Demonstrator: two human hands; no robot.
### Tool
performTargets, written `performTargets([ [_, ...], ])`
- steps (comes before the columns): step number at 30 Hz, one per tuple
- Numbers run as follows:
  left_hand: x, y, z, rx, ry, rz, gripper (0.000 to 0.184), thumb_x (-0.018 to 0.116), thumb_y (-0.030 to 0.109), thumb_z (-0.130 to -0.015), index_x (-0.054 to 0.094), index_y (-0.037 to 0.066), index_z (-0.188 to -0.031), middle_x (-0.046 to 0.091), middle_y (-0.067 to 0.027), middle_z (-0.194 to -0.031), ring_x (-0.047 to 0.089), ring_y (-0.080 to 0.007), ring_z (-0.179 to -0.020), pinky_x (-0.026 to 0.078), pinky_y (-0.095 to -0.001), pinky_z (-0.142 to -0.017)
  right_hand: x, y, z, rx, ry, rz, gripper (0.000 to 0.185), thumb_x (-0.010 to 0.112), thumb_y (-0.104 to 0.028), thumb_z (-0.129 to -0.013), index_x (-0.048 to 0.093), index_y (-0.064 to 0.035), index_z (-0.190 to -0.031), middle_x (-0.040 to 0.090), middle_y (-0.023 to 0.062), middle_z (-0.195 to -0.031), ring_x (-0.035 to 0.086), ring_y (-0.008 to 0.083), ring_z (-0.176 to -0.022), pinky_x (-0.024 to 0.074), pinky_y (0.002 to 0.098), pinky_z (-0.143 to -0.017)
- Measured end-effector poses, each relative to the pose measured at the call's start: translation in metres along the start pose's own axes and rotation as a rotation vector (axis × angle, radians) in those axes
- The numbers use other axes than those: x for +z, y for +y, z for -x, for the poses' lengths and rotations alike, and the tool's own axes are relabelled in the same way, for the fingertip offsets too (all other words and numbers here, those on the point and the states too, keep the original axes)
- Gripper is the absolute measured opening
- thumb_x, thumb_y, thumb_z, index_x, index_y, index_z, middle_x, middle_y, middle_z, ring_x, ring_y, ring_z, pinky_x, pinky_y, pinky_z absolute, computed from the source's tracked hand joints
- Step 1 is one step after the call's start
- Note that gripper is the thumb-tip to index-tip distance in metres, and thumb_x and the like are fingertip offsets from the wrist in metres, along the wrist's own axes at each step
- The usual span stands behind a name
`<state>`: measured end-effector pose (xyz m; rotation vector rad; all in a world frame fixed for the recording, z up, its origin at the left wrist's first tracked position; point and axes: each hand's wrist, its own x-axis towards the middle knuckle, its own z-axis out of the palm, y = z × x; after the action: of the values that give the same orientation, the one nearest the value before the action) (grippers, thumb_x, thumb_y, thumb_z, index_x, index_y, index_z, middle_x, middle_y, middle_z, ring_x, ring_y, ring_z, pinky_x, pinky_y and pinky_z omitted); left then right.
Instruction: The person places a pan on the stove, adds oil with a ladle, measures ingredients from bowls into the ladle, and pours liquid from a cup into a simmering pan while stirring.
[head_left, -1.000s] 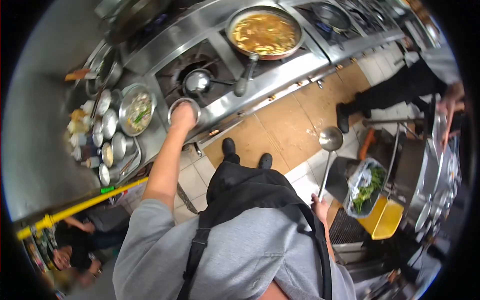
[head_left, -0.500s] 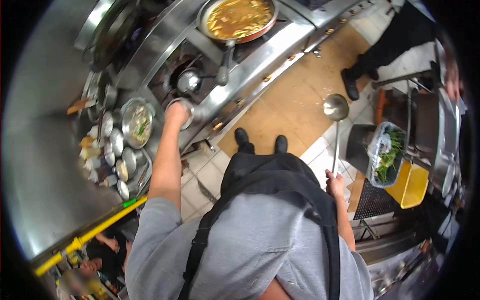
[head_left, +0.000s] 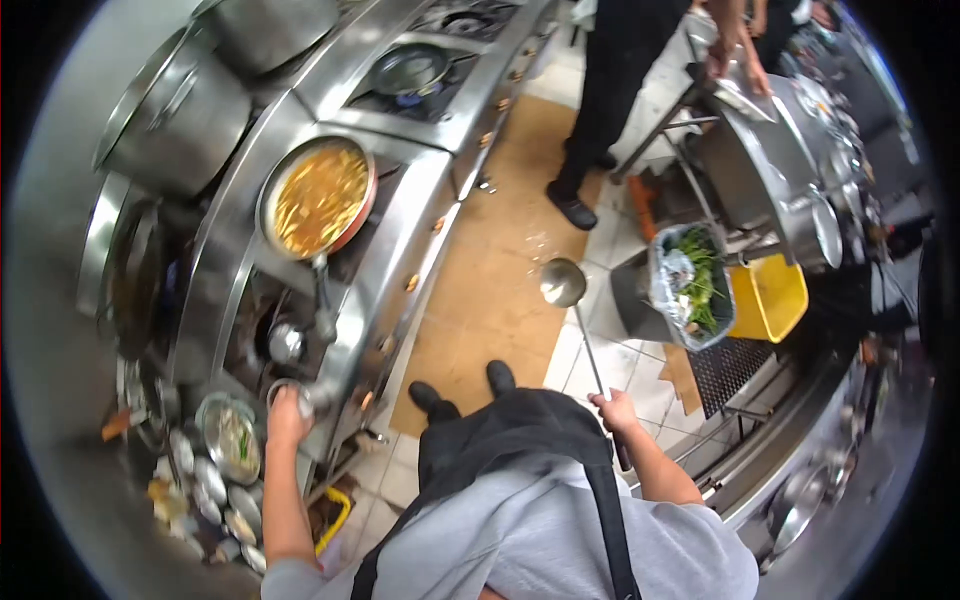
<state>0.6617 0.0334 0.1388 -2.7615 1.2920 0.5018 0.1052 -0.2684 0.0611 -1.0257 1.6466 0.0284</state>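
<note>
My left hand (head_left: 287, 415) is closed on a small metal bowl (head_left: 303, 398) at the front edge of the stove, beside the burner. Fingers of that hand are partly hidden inside or behind the bowl. In my right hand (head_left: 614, 408) is the handle of a long ladle (head_left: 563, 284), its round bowl hanging over the floor. A pan (head_left: 318, 198) of orange-brown soup with pale pieces sits on the stove, its handle toward me. Left of my left hand, a metal bowl (head_left: 231, 438) holds pale food with green pieces.
Large pots (head_left: 176, 125) stand at the upper left. Several small containers (head_left: 205, 482) crowd the lower left. A lined bin (head_left: 690, 285) with greens and a yellow bin (head_left: 770, 298) are on the right. Another person (head_left: 610, 90) stands beyond, near a metal table (head_left: 765, 180).
The view has turned toward the right, so the stove, pan and bowls appear farther left. Both hands keep their holds, and the ladle now hangs farther left in view.
</note>
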Motion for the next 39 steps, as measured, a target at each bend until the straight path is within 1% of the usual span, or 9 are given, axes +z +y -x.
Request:
performTargets([
  [8,-0.015,0.022,-0.005,-0.104,-0.148,-0.042,0.041,0.064,0.009,-0.073,0.055,-0.001,-0.112,0.057,-0.0239,-0.113,0.055,-0.0431,-0.106,0.047,-0.0465,-0.092,-0.006,-0.009,0.021,0.039,-0.004,-0.031,0.021,0.070,-0.025,-0.084,0.059,-0.0070,-0.081,0.047,0.0000,-0.058,0.038,0.0099,-0.040,0.0296,0.0284,-0.036],
  [14,0.010,-0.002,-0.013,-0.103,-0.074,-0.005,0.031,0.062,0.010,-0.074,0.060,-0.003,-0.101,0.061,-0.0273,-0.109,0.058,-0.0426,-0.105,0.047,-0.0460,-0.093,0.001,0.003,0.002,0.025,-0.022,-0.026,0.025,0.072,-0.026,-0.080,0.063,-0.0033,-0.085,0.049,0.0020,-0.057,0.043,0.0131,-0.040,0.0336,0.0309,-0.037],
  [18,0.021,0.001,-0.018,-0.273,-0.063,0.027,0.025,0.059,0.008,-0.076,0.063,-0.003,-0.098,0.063,-0.0290,-0.106,0.061,-0.0436,-0.102,0.049,-0.0485,-0.091,0.000,0.001,-0.004,-0.005,-0.053,0.038,0.028,0.072,-0.028,-0.080,0.063,-0.0026,-0.086,0.049,0.0022,-0.057,0.043,0.0136,-0.040,0.0342,0.0311,-0.036],
  [20,0.021,0.001,-0.020,-0.323,-0.047,0.047,0.022,0.059,0.008,-0.077,0.066,-0.002,-0.096,0.064,-0.0291,-0.102,0.062,-0.0430,-0.100,0.049,-0.0483,-0.089,0.001,-0.015,0.007,0.011,-0.063,0.018,0.020,0.070,-0.024,-0.082,0.059,-0.0078,-0.078,0.046,-0.0013,-0.056,0.035,0.0088,-0.039,0.0276,0.0276,-0.035],
  [26,0.012,-0.011,-0.015,-0.379,-0.023,0.114,0.028,0.057,0.015,-0.082,0.070,0.006,-0.104,0.066,-0.0237,-0.107,0.062,-0.0396,-0.102,0.050,-0.0460,-0.089,0.004,-0.039,0.003,-0.073,-0.116,0.090,0.023,0.070,-0.024,-0.083,0.056,-0.0072,-0.075,0.047,-0.0009,-0.055,0.038,0.0094,-0.041,0.0291,0.0286,-0.037],
  [30,-0.004,0.006,-0.016,-0.468,-0.118,0.043,0.031,0.068,0.019,-0.074,0.070,0.001,-0.099,0.066,-0.0227,-0.110,0.064,-0.0355,-0.104,0.051,-0.0418,-0.090,-0.002,-0.025,-0.006,-0.649,0.168,0.264,0.029,0.070,-0.022,-0.084,0.052,-0.0071,-0.066,0.049,-0.0016,-0.057,0.042,0.0084,-0.045,0.0336,0.0285,-0.041],
  [32,0.000,0.013,-0.019,-0.538,-0.100,0.037,0.029,0.068,0.015,-0.074,0.070,0.001,-0.100,0.067,-0.0216,-0.110,0.064,-0.0340,-0.105,0.051,-0.0407,-0.091,0.001,-0.047,0.016,-0.501,0.082,0.025,0.026,0.069,-0.020,-0.086,0.053,-0.0073,-0.070,0.050,-0.0016,-0.057,0.043,0.0084,-0.042,0.0355,0.0261,-0.039],
  [34,0.005,0.014,-0.020,-0.577,-0.093,0.067,0.028,0.064,0.013,-0.077,0.070,0.001,-0.102,0.066,-0.0230,-0.111,0.064,-0.0347,-0.106,0.051,-0.0414,-0.092,0.005,-0.104,0.055,-0.460,-0.181,-0.068,0.016,0.066,-0.017,-0.088,0.054,-0.0066,-0.089,0.050,-0.0010,-0.058,0.045,0.0078,-0.039,0.0384,0.0242,-0.036],
  [39,0.012,0.017,-0.019,-0.629,-0.094,0.075,0.024,0.058,0.010,-0.081,0.070,-0.001,-0.099,0.067,-0.0243,-0.107,0.065,-0.0362,-0.102,0.052,-0.0429,-0.089,0.026,-0.207,0.084,-0.647,-0.368,-0.052,0.008,0.056,-0.012,-0.092,0.053,-0.0042,-0.092,0.046,-0.0028,-0.059,0.040,0.0055,-0.040,0.0361,0.0217,-0.035],
])
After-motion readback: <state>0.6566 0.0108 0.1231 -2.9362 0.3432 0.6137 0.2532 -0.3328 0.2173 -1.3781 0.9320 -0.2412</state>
